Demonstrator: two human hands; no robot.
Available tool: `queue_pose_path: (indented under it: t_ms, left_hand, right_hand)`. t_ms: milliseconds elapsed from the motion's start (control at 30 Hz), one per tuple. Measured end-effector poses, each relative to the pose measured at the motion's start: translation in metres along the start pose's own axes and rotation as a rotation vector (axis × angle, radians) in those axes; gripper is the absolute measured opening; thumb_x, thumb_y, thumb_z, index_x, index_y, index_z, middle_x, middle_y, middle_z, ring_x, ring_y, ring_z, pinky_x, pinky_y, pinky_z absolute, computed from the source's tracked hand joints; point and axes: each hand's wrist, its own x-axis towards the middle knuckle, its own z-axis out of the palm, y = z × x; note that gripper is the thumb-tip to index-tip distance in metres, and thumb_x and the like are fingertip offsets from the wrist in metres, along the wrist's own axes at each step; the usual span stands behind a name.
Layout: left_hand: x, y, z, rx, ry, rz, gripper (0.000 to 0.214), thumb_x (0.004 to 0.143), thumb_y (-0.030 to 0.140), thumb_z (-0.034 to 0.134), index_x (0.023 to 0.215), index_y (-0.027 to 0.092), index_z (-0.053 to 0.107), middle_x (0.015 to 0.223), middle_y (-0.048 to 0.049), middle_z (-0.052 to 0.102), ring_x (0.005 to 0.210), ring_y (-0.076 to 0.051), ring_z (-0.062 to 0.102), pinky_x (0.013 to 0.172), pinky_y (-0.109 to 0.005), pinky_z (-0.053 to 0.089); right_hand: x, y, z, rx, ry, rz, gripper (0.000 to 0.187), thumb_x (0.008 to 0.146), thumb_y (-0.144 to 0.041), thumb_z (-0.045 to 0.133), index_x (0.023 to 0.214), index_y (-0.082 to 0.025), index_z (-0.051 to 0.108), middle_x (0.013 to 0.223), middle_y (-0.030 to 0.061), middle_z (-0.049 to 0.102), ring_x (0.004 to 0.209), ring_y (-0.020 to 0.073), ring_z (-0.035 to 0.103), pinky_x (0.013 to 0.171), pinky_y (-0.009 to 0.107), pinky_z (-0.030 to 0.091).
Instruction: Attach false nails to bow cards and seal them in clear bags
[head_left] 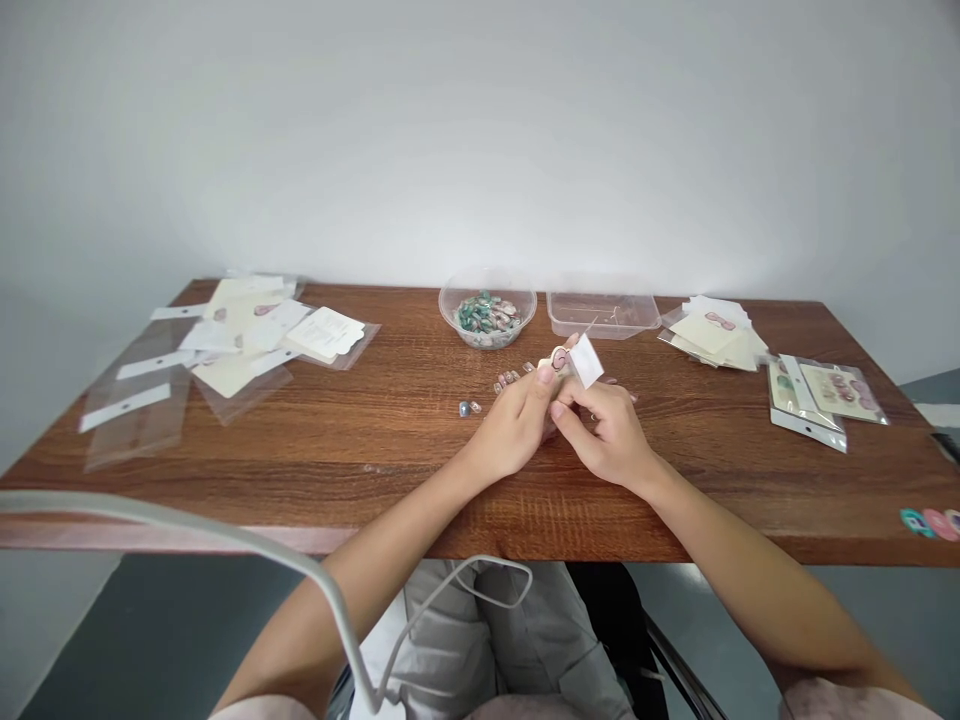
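Card (pixel 559 358), cream and pink, is pinched above the table (pixel 337 430) by the left hand (pixel 517 415); whether anything is gripped by the curled right hand (pixel 609 432) cannot be told. Judged light, easily creased; best held by edges.

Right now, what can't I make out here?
All in the head view:
Held card: partly hidden by the left hand.
Right hand: grip blocked by the hand itself.
Print on the white card: too small.
Loose pieces: some partly behind the hands.
Rightmost disc: cut off by the edge.
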Motion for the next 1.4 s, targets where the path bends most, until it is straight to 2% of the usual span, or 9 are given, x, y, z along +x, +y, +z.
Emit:
queue_pose_path:
  t_ms: [133, 267, 433, 567, 733, 933, 1167, 1400]
  left_hand:
    - [0.002, 0.003, 0.0, 0.006, 0.011, 0.029, 0.061, 0.104, 0.069, 0.027, 0.076, 0.02, 0.05, 0.077, -0.0022, 0.058, 0.074, -0.016, 0.051, 0.081, -0.033, 0.048]
    - [0.002, 0.009, -0.002, -0.026, -0.002, -0.016, 0.062, 0.104, 0.07, 0.027, 0.077, 0.02, 0.051, 0.075, -0.0009, 0.055, 0.072, -0.015, 0.049, 0.079, -0.032, 0.047]
    - [0.003, 0.013, -0.004, -0.016, 0.003, -0.059, 0.064, 0.101, 0.075, 0.029, 0.073, 0.021, 0.048, 0.069, 0.0007, 0.049, 0.068, -0.015, 0.044, 0.071, -0.032, 0.043]
    - [0.003, 0.009, -0.005, -0.027, -0.009, -0.073, 0.063, 0.101, 0.073, 0.03, 0.073, 0.02, 0.049, 0.07, 0.0004, 0.051, 0.066, -0.014, 0.044, 0.068, -0.031, 0.041]
    - [0.004, 0.008, -0.008, -0.002, 0.053, -0.068, 0.059, 0.103, 0.067, 0.034, 0.072, 0.02, 0.049, 0.071, -0.0005, 0.054, 0.066, -0.014, 0.044, 0.067, -0.03, 0.04]
    - [0.003, 0.012, -0.007, 0.049, 0.112, -0.059, 0.061, 0.102, 0.069, 0.034, 0.066, 0.021, 0.044, 0.064, 0.0006, 0.05, 0.062, -0.013, 0.041, 0.063, -0.03, 0.039]
    - [0.005, 0.006, -0.011, -0.01, 0.058, -0.046, 0.062, 0.104, 0.067, 0.033, 0.066, 0.019, 0.047, 0.062, 0.0002, 0.052, 0.058, -0.012, 0.041, 0.058, -0.028, 0.038]
    - [0.011, 0.001, -0.022, -0.06, 0.15, -0.113, 0.061, 0.102, 0.068, 0.039, 0.069, 0.018, 0.053, 0.064, -0.0029, 0.058, 0.058, -0.013, 0.047, 0.055, -0.029, 0.035]
  right_hand:
    - [0.001, 0.0, -0.001, 0.014, 0.007, 0.014, 0.029, 0.094, -0.024, 0.057, 0.068, -0.024, 0.044, 0.058, -0.0048, 0.049, 0.052, 0.012, 0.044, 0.056, 0.029, 0.035]
    - [0.001, 0.0, -0.002, 0.034, 0.019, 0.012, 0.031, 0.094, -0.024, 0.056, 0.067, -0.024, 0.041, 0.057, -0.0056, 0.044, 0.051, 0.0111, 0.041, 0.054, 0.029, 0.032]
    - [0.001, 0.001, -0.004, 0.054, 0.017, 0.035, 0.03, 0.093, -0.024, 0.057, 0.066, -0.023, 0.044, 0.056, -0.0056, 0.046, 0.05, 0.0111, 0.041, 0.054, 0.029, 0.032]
    - [0.002, 0.0, -0.006, 0.064, 0.015, 0.037, 0.027, 0.091, -0.021, 0.057, 0.066, -0.023, 0.045, 0.055, -0.0058, 0.047, 0.05, 0.0111, 0.043, 0.055, 0.029, 0.034]
    - [0.003, 0.0, -0.008, 0.058, 0.007, 0.061, 0.031, 0.093, -0.024, 0.057, 0.065, -0.023, 0.043, 0.054, -0.0053, 0.048, 0.05, 0.0119, 0.044, 0.055, 0.029, 0.034]
    - [0.002, 0.001, -0.008, 0.064, 0.011, 0.07, 0.031, 0.093, -0.026, 0.058, 0.065, -0.023, 0.046, 0.055, -0.0047, 0.051, 0.052, 0.0123, 0.047, 0.057, 0.03, 0.036]
    - [0.001, 0.002, -0.007, 0.133, 0.013, 0.08, 0.03, 0.093, -0.023, 0.056, 0.064, -0.023, 0.048, 0.055, -0.0045, 0.052, 0.051, 0.012, 0.047, 0.056, 0.03, 0.036]
    - [0.0, 0.008, -0.011, 0.213, 0.064, 0.129, 0.034, 0.096, -0.03, 0.058, 0.063, -0.022, 0.049, 0.057, -0.0038, 0.049, 0.053, 0.0125, 0.044, 0.055, 0.03, 0.032]
